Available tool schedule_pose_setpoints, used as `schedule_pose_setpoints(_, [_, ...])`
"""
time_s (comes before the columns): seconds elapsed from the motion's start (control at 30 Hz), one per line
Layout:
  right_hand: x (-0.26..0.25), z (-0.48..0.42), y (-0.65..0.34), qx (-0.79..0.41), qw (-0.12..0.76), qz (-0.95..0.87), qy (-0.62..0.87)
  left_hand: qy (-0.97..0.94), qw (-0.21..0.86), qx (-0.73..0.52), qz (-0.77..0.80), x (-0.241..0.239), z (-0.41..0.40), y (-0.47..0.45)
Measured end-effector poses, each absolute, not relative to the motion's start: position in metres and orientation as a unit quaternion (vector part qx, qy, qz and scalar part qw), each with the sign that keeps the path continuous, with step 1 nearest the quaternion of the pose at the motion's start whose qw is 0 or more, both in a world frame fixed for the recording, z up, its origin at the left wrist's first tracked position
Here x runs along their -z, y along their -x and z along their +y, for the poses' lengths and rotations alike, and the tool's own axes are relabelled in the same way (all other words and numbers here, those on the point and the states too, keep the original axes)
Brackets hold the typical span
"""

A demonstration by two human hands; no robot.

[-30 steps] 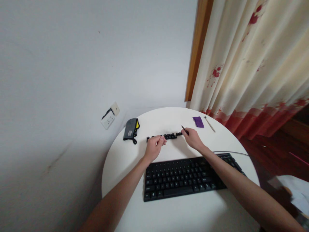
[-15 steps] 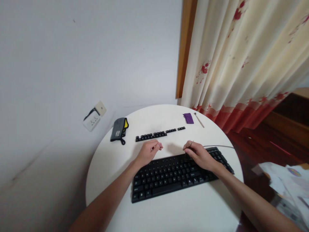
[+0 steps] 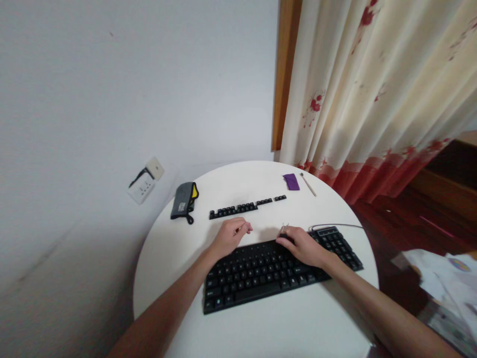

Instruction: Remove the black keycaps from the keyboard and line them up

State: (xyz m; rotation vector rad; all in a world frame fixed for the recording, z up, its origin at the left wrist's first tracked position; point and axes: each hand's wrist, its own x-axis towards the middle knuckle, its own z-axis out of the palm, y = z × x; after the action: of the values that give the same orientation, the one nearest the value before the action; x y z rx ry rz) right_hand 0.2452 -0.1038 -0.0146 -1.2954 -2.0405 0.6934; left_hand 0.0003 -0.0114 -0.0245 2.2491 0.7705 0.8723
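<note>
A black keyboard (image 3: pixel 253 276) lies at a slant on the table, its back row of keys partly stripped. Above its back edge, my right hand (image 3: pixel 300 243) is closed around what looks like a wire keycap puller (image 3: pixel 284 227), whose thin prongs stick up past the fingers. Part of the keyboard is hidden under that hand. My left hand (image 3: pixel 231 235) rests at the keyboard's back left edge with fingers curled in, and nothing shows in them. Behind both hands, loose black keycaps (image 3: pixel 234 211) stand lined up in a row.
On the round white table (image 3: pixel 179 268) a grey pouch (image 3: pixel 182 201) with yellow lining sits at the left. A purple cloth pouch (image 3: pixel 291 182) and a thin brush (image 3: pixel 308 185) lie at the back right. The keyboard cable (image 3: pixel 343 225) runs off to the right.
My right hand has shifted a little left and down over the keyboard, with the wire puller in it. The left hand stays nearly in place.
</note>
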Motion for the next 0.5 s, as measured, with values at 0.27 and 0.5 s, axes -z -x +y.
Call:
schedule_pose_setpoints(0.27, [0.033,-0.095,-0.243,-0.283,0.342,-0.693,0.568,-0.856,0.298,-0.308,0.290,0.021,-0.015,-0.001])
schedule_pose_setpoints(0.5, [0.013,-0.076,-0.230,-0.308,0.424,-0.651,0.550,-0.859,0.294,-0.309,0.283,0.017,-0.015,-0.003])
